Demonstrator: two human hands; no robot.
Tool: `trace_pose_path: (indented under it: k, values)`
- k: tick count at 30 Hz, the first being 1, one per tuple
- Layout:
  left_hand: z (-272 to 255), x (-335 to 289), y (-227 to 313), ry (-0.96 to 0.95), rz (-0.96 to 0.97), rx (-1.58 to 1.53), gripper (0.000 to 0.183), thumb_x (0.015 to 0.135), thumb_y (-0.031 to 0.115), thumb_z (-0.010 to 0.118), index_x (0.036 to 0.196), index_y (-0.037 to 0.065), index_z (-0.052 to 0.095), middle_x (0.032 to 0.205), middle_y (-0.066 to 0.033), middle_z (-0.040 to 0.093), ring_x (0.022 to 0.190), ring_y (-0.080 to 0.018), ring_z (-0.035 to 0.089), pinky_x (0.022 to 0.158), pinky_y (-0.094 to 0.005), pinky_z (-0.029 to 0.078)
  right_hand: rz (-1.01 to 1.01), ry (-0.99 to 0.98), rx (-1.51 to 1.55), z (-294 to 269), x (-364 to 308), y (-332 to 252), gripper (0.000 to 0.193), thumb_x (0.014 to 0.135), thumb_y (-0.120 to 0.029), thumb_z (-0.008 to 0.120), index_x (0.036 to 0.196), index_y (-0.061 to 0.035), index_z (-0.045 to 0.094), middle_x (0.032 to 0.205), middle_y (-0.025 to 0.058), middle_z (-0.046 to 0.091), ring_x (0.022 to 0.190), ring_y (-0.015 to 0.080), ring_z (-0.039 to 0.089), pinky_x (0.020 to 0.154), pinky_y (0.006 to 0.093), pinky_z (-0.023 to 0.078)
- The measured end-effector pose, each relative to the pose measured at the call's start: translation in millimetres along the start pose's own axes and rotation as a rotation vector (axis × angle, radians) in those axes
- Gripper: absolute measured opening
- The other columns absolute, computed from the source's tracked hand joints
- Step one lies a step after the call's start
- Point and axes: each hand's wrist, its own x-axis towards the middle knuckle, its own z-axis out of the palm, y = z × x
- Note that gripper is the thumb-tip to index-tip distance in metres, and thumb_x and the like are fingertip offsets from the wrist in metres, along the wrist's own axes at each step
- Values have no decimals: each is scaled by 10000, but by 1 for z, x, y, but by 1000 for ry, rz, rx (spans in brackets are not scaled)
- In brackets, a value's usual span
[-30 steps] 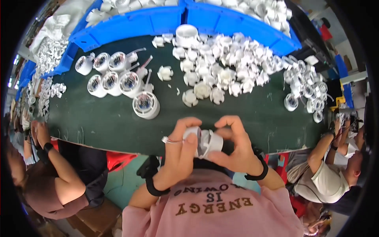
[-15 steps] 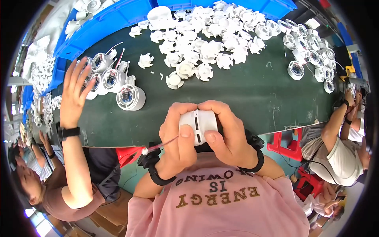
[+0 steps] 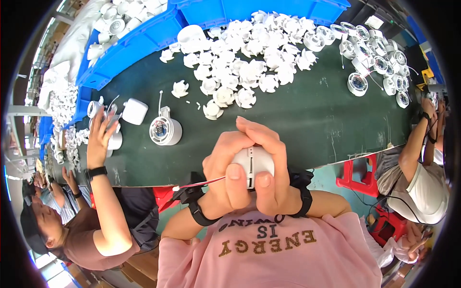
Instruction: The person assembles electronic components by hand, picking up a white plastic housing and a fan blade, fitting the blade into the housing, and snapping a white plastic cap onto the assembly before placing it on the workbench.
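Observation:
Both my hands are wrapped round a white round plastic housing [image 3: 248,162], held just off the table's near edge. My left hand [image 3: 223,165] covers its left side, and my right hand [image 3: 270,165] closes over its right side and far edge. Both thumbs press side by side on the near face, along a narrow dark slot. A thin red-and-white wire [image 3: 201,183] with a small white plug runs out to the left past my left wrist. Most of the housing is hidden by my fingers. Beyond my left hand, a similar white housing [image 3: 169,133] with a blue circuit board stands on the table.
A heap of white bladed fan wheels [image 3: 249,57] covers the far middle of the green table [image 3: 307,115]. Blue bins [image 3: 134,50] border the back. More housings [image 3: 382,62] lie far right. At left, a co-worker's hand [image 3: 101,141] reaches among other housings. Red stools [image 3: 360,175] stand below right.
My fingers have closed further round the housing, the right ones now over its far edge. At left, the co-worker's hand has lowered, and the cluster of housings there has thinned and shifted.

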Motion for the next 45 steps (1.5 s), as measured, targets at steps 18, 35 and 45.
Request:
trace_pose_path:
  k: [18,35,45]
  values:
    - [20,6,23,3,-384,-305,367,973,315,368,991,-15,528,860,-34,520,742,-90,417,650,-254,333,256,31,539,-19,32,-12,382,1027,-224,295,1169,88,463,888,169,616,895,190,602,893,302,435]
    - [6,33,-3,-61,-645,-285,499,942,372,452,1282,8,423,1238,-102,474,1107,-199,490,912,-305,423,473,-57,-43,-48,20,-26,551,854,14,586,1361,7,371,1240,118,458,1012,149,518,769,266,471]
    - [-73,163,-122,66,-45,879,786,633,206,769,1258,-99,401,1202,-264,481,1076,-414,485,952,-452,398,542,157,163,-69,-9,-16,539,762,-14,722,1210,-57,425,1078,57,549,944,116,545,822,268,455]
